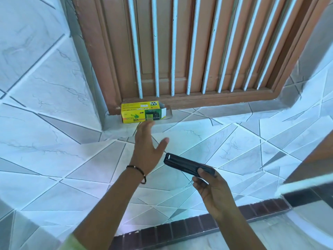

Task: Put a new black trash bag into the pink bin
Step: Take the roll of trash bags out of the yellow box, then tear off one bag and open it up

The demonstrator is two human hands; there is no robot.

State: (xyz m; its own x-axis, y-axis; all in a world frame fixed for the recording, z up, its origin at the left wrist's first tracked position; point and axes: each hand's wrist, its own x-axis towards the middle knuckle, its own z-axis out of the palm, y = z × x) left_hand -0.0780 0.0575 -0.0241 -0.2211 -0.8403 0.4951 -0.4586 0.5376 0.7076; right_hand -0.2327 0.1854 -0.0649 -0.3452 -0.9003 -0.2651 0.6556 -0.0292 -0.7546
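On the tiled window ledge (189, 121), the bin-bag box (143, 112) sits just beyond the left hand's (149, 148) spread fingers, while the right hand (210, 188) pinches a folded black trash bag (185, 164), likely for unfolding.

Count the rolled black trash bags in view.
1: a folded black trash bag held in the right hand. More may be hidden inside the open yellow box on the sill.

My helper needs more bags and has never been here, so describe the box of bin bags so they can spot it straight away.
Find the brown wooden window with white bars set in the tiled wall. On its sill, at the left corner, sits the box of bin bags, lying on its side with its right end flap open. It is the only thing on the sill, bright yellow with green print.
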